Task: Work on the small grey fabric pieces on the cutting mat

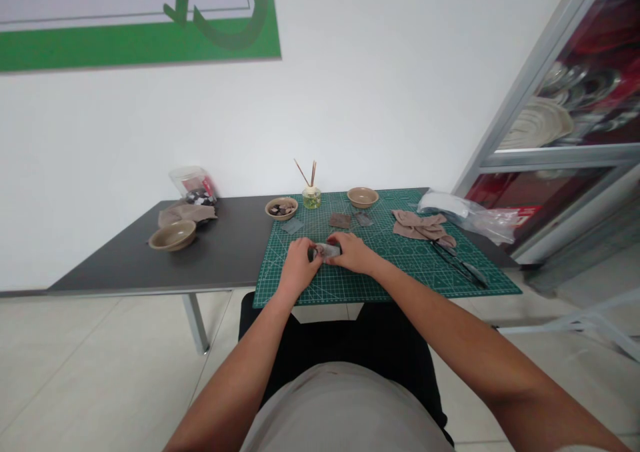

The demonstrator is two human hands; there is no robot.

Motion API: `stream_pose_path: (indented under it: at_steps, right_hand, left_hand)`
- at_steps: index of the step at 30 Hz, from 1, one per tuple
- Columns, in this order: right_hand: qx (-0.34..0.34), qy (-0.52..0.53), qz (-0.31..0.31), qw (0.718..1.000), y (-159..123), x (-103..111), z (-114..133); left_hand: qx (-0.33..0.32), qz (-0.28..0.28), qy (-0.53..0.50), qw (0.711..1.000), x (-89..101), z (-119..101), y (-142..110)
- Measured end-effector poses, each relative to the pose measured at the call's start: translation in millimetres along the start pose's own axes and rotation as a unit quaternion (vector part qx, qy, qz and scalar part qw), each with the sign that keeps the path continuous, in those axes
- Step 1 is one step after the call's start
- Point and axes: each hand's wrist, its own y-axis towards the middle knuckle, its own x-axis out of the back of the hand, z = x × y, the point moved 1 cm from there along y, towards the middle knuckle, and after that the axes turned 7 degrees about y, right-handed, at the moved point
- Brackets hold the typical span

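Both of my hands meet over the green cutting mat (400, 272) on the dark table. My left hand (299, 260) and my right hand (354, 252) are closed on a small clear packet (327, 250) with something dark inside, held between them just above the mat. Beyond the hands on the mat lie a small dark square piece (341, 221) and a greyish piece (293, 225).
A bowl of dark pieces (281, 208), a small jar with sticks (311, 196) and an empty tan bowl (363, 197) stand at the back. Beige cloth (421, 226), scissors (457, 262) and plastic bags (467, 213) lie right. Another bowl (173, 235) and a bag (195, 187) sit left.
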Motion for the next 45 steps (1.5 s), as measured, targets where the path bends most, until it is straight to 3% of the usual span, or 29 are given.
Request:
stream_pose_path:
  at_steps: [5,10,12,18,22,29,35,45]
  right_hand:
    - [-0.028,0.043,-0.024,0.998,18.6,18.4,-1.4]
    - [0.026,-0.019,-0.182,0.983,52.7,43.2,7.2]
    - [0.021,-0.065,-0.205,0.976,67.9,42.3,14.0]
    - [-0.050,-0.197,-0.077,0.976,94.4,1.2,21.1]
    - [-0.070,-0.209,-0.058,0.974,98.5,-16.1,19.2]
    - [-0.067,-0.201,-0.033,0.977,102.3,-22.3,26.0]
    - [-0.091,-0.181,-0.073,0.976,101.5,-28.3,18.2]
    - [-0.088,-0.191,-0.033,0.977,84.5,-5.8,-10.4]
  left_hand:
    - [0.052,0.018,-0.036,0.998,3.4,2.9,0.6]
    - [0.025,0.017,-0.076,0.997,4.3,4.2,2.2]
    - [0.010,0.030,-0.072,0.997,3.3,3.7,2.4]
    - [0.012,0.039,-0.031,0.999,3.1,0.5,1.0]
    - [-0.008,0.059,-0.003,0.998,4.1,-2.1,0.0]
    - [-0.041,0.055,0.002,0.998,3.8,-4.2,-0.9]
    - [-0.034,0.058,0.001,0.998,4.9,-5.6,-1.2]
    - [-0.027,0.062,0.001,0.998,4.8,-5.8,-1.0]
